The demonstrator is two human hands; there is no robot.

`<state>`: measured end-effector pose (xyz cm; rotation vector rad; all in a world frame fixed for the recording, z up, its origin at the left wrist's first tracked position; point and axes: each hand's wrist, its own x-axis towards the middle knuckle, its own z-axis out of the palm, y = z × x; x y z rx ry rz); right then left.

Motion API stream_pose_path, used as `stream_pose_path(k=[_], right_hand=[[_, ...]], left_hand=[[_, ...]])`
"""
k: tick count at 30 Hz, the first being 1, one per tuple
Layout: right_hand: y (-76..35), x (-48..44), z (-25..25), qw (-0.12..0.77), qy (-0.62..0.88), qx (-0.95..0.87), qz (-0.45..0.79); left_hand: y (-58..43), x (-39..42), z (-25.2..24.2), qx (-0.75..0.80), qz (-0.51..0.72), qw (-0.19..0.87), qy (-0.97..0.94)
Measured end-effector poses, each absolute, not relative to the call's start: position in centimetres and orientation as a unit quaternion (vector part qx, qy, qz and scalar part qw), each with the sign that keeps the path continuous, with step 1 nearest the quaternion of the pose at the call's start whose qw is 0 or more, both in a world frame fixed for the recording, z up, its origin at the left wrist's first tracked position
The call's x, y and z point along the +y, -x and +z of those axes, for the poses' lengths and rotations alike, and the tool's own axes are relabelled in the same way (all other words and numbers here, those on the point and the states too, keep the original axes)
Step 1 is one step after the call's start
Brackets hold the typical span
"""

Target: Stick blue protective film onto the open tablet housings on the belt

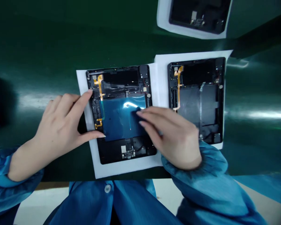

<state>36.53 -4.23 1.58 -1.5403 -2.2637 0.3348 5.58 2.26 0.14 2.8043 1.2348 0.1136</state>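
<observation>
An opened black tablet chassis (140,149) lies on a white sheet (112,170) in front of me, with an orange flex cable along its left side and a blue film (118,120) over its middle. My left hand (61,128) is open, its forefinger and thumb spread against the chassis's left edge. My right hand (170,134) lies across the right side of the chassis. Its fingertips are pressed together on a small dark piece (137,110) at the blue film.
A second opened tablet chassis (198,100) lies on its own white sheet (162,67) just to the right. A third chassis (199,15) on a white sheet sits at the far top edge. All rest on a dark green belt (37,47). My blue sleeves fill the near edge.
</observation>
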Motion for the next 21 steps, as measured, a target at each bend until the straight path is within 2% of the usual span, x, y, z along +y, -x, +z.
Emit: stream_pose_path(k=[3,5,11,15,21], right_hand=[[-35.7,-3.6,1.2,0.126,0.362,-0.919,0.095],[-35.1,-2.4,0.8,0.086,0.310,-0.944,0.073],[-34.0,-0.1,-0.1,0.066,0.348,-0.935,0.030],[-34.4,-1.0,-0.3,0.066,0.294,-0.952,0.048],[-36.3,-1.6,-0.3,0.114,0.377,-0.919,-0.026]], left_hand=[[-6.0,2.3,0.5,0.404,0.001,0.023,-0.914],[-6.2,2.4,0.4,0.413,-0.002,0.045,-0.909],[-6.5,2.2,-0.2,0.453,0.000,0.078,-0.888],[-6.6,2.1,-0.3,0.447,0.009,0.083,-0.891],[-6.6,2.2,-0.1,0.442,0.018,0.083,-0.893]])
